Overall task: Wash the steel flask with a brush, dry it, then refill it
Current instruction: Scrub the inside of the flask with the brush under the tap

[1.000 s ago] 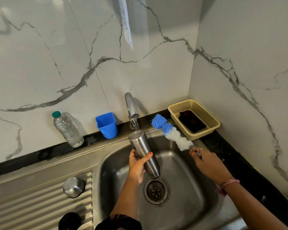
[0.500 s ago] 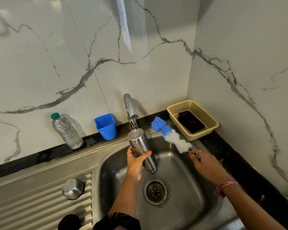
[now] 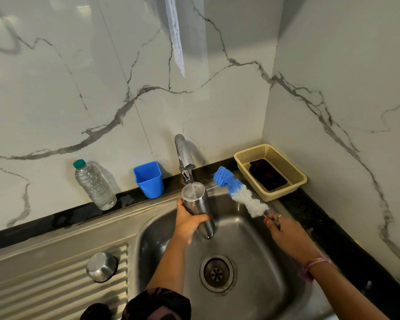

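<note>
Now the left hand [image 3: 189,221] grips the steel flask [image 3: 198,210] round its middle, fingers and thumb wrapped on the body, holding it over the far left part of the sink [image 3: 259,250]. Its open mouth sits right under the tap [image 3: 184,155], water running in; its long axis leans, mouth far and up, base near and slightly right. To the right, the right hand [image 3: 284,232] pinches the handle of the brush [image 3: 239,194], whose blue tip points far-left toward the flask's mouth, close beside it but apart. The brush probably goes into that mouth next.
</note>
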A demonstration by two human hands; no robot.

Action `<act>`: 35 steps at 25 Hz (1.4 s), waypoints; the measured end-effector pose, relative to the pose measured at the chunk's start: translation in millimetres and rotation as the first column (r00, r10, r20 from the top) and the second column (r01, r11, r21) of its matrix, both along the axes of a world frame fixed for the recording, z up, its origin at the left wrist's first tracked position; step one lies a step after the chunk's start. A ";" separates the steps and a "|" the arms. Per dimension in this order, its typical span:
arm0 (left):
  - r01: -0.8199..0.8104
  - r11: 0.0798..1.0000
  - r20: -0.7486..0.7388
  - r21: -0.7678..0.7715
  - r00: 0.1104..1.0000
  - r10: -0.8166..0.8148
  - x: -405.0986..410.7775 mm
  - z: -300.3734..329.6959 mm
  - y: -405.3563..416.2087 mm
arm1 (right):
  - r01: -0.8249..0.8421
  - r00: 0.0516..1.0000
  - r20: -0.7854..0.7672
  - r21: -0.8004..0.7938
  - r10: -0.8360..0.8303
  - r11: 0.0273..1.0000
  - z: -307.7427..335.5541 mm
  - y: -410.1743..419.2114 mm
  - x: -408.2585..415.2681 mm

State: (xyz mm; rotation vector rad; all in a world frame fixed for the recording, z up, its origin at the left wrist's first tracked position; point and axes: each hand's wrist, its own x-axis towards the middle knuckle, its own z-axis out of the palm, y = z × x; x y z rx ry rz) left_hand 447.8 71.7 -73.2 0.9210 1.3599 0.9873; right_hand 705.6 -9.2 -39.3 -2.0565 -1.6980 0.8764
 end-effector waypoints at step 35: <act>0.291 0.954 -0.293 -0.069 0.909 -0.298 -10.8 28.8 43.3 | -0.028 0.999 0.020 0.008 0.028 1.000 -2.5 7.5 -4.1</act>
